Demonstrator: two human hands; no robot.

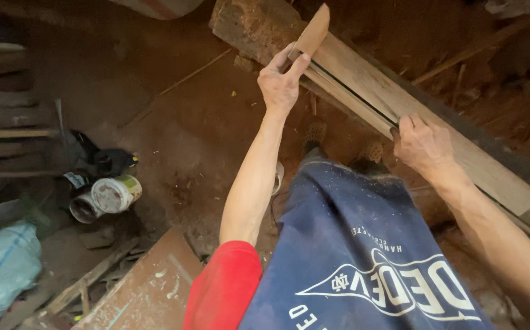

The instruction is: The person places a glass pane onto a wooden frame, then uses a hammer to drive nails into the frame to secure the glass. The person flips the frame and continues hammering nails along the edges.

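Head camera, looking down past my red sleeve and dusty blue shorts: my left hand is closed around the end of a thin wooden strip, thumb and fingers pinching it just below a small curved brown piece that sticks up above my knuckles. My right hand grips the same strip further down, fingers curled over its edge. The strip lies along a long pale plank that runs diagonally across the red dirt floor, resting on a rough, weathered timber block at its far end. Off to my left sit two open paint cans on their sides, near a light blue sack.
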